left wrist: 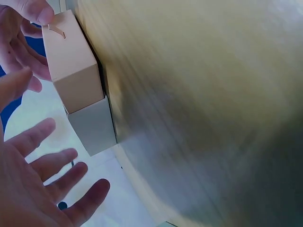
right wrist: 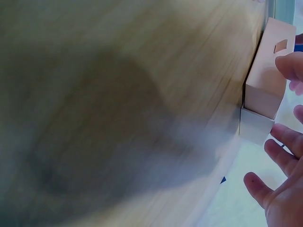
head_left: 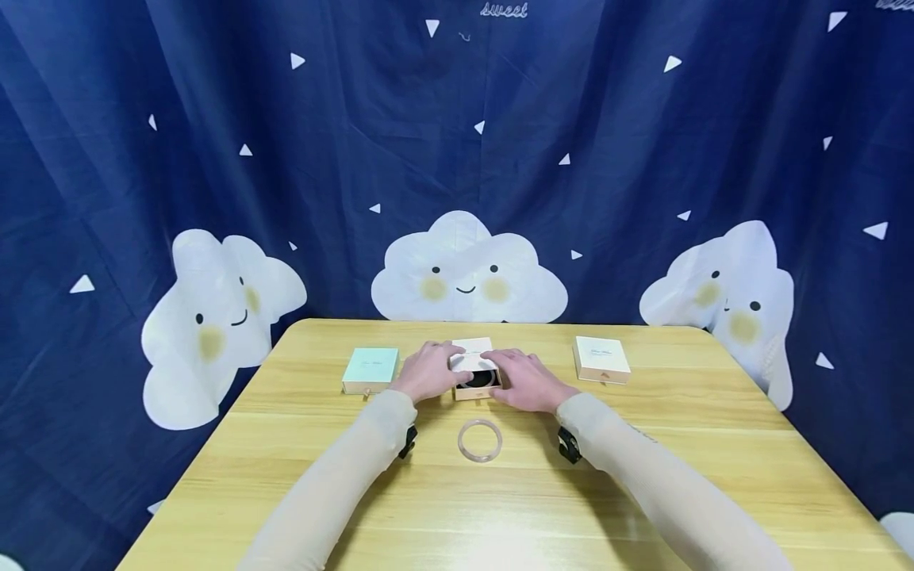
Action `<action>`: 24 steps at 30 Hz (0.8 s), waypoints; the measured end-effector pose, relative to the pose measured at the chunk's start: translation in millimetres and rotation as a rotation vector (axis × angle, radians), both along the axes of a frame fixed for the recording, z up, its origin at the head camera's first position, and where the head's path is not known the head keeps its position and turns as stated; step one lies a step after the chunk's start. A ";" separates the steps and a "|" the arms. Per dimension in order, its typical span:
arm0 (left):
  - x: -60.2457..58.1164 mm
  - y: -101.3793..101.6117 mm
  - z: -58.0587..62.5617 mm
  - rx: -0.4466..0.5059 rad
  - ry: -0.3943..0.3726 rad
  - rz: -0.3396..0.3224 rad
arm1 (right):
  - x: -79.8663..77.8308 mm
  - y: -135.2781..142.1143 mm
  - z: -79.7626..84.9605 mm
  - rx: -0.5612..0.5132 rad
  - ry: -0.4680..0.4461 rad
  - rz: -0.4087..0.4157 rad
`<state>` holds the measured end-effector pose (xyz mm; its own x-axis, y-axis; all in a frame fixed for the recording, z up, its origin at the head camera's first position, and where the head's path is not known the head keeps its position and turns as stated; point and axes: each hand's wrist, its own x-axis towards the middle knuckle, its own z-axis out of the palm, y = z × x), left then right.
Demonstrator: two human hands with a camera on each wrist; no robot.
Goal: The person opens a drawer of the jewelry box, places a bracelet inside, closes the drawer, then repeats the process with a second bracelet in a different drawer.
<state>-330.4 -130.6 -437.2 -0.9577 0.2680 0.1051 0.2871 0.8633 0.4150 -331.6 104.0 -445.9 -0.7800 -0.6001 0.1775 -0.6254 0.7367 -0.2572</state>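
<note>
A white box (head_left: 472,345) with a pale pink drawer (head_left: 474,394) stands between both hands, its drawer partly out. Inside the drawer is a black lining with a ring-shaped item (head_left: 480,378) on it, partly covered. A white flap-like piece (head_left: 471,362) spans the drawer; what it is remains unclear. My left hand (head_left: 428,371) is at the box's left side, thumb over the drawer and fingers spread in the left wrist view. My right hand (head_left: 530,381) is at the right side; its thumb touches the drawer front, with the other fingers spread in the right wrist view.
A translucent pale pink bangle (head_left: 462,444) lies on the wooden table (head_left: 400,507) in front of the box. A mint-green box (head_left: 370,369) stands to the left, another white box (head_left: 601,358) to the right. A dark blue curtain (head_left: 343,159) hangs behind.
</note>
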 end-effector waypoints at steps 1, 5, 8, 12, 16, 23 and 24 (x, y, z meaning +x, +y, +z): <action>0.6 -0.4 -0.9 -0.005 0.004 -0.007 | -0.1 -0.3 -0.4 0.002 -0.001 -0.001; 2.5 -1.5 -4.1 -0.031 0.021 -0.044 | -0.5 -1.7 -1.4 0.009 -0.013 -0.009; 4.9 -2.2 -5.0 -0.051 0.027 -0.070 | -0.6 -2.7 -1.5 0.012 -0.024 -0.012; 8.4 -3.2 -5.1 -0.079 0.023 -0.092 | 0.2 -3.9 -1.3 0.016 -0.033 -0.006; 10.2 -3.6 -4.4 -0.083 0.010 -0.093 | 1.8 -3.1 -0.1 0.006 -0.044 -0.003; 10.9 -4.5 0.2 -0.147 -0.007 -0.065 | -0.7 0.2 0.2 -0.050 -0.072 -0.030; 10.9 -4.6 1.0 -0.154 -0.010 -0.065 | -1.2 0.3 0.4 -0.053 -0.080 -0.035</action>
